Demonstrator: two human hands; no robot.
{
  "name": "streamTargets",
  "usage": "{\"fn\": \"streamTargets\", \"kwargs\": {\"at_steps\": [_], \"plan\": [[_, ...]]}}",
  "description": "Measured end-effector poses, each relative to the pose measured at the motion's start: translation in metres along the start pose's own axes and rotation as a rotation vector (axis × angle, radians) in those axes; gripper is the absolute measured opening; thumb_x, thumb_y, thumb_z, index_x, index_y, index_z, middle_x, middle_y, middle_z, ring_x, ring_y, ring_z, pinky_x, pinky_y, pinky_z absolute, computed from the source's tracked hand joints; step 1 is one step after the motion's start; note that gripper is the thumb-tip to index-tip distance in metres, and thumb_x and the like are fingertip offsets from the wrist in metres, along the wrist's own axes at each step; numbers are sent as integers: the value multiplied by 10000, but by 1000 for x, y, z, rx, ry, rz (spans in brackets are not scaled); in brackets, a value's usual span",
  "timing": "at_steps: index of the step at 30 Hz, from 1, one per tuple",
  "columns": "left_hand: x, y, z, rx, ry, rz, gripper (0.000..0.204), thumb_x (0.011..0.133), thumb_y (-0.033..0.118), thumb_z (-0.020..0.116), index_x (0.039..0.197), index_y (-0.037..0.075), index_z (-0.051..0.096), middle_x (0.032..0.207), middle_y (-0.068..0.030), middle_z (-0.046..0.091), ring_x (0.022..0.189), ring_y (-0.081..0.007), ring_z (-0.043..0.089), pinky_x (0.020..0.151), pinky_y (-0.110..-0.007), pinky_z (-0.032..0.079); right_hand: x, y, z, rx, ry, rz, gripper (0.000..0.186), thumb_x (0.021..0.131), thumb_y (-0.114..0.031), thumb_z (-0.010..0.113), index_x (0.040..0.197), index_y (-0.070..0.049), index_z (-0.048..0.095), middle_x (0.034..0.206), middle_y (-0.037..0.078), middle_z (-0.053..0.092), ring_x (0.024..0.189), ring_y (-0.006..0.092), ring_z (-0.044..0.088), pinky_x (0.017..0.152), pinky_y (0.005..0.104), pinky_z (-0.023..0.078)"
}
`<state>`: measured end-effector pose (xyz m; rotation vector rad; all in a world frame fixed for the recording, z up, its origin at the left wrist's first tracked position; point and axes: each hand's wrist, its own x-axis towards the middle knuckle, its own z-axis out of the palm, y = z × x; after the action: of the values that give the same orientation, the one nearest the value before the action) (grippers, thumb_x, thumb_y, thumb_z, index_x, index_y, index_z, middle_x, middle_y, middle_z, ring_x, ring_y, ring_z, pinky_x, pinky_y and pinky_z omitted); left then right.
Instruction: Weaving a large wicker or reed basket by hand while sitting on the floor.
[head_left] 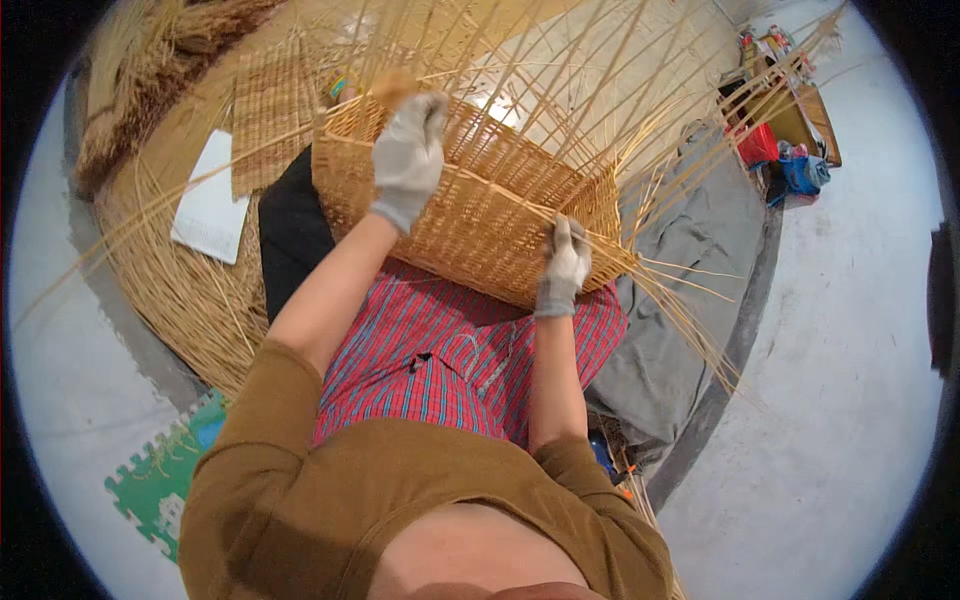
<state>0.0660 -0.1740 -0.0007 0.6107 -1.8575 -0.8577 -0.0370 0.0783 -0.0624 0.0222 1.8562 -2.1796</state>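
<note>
An unfinished rectangular wicker basket (470, 225) rests tilted on my lap, with long upright stakes fanning out from its far and right sides. My left hand (408, 160), in a pale grey work glove, is raised at the left part of the near rim. Its fingers are closed round a blurred, rounded, wooden-looking tool (394, 86), whose exact kind I cannot make out. At the right end of the near rim my gloved right hand (565, 265) grips the basket, fingers over the edge. Loose weaving strands (690, 320) trail out beside it.
A woven mat (270, 115) and a white sheet (211, 200) lie at the left, by a heap of long straw-coloured rods (185, 290). Grey cloth (680, 290) spreads at the right. Beyond it stands a wooden box (805, 125) with a red bag (758, 145). A green foam mat (155, 490) lies lower left.
</note>
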Motion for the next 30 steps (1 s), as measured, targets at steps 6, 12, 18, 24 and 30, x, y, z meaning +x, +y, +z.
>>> {"fn": "streamTargets", "kwargs": {"at_steps": [6,12,18,24,30], "plan": [[-59,-14,63,156,-767,-227,259,991,286,549,1156,97,614,1083,-108,692,940,-314,651,837,-382,517,20,-40,83,-304,-91,-885,338,931,-38,586,1255,-50,491,1148,103,661,954,215,668,638,326,564],[-50,0,62,-14,-795,-476,442,975,384,559,1360,165,551,1271,-94,648,1069,-273,641,859,-383,520,16,-69,57,8,-62,-884,283,979,-36,494,1259,-49,531,879,73,654,796,181,652,799,349,544],[-77,74,54,288,-693,386,638,868,165,654,1460,296,452,1370,-123,539,1050,-302,640,896,-401,535,13,-31,-13,-596,121,-811,331,897,18,623,1216,-53,569,1082,102,630,1104,221,603,913,345,507],[-95,66,84,516,-958,362,639,925,90,483,1475,403,391,1112,-143,554,860,-338,647,770,-454,550,65,-68,-46,-536,90,-775,337,891,-34,649,1217,-40,563,1146,127,618,1024,199,630,842,322,534],[-103,103,124,415,-919,554,537,924,107,489,1443,236,447,1209,-172,547,942,-321,667,789,-445,546,14,-61,-96,-448,396,-539,359,864,-127,704,1199,-46,606,1055,136,674,909,236,658,808,373,531]]}}
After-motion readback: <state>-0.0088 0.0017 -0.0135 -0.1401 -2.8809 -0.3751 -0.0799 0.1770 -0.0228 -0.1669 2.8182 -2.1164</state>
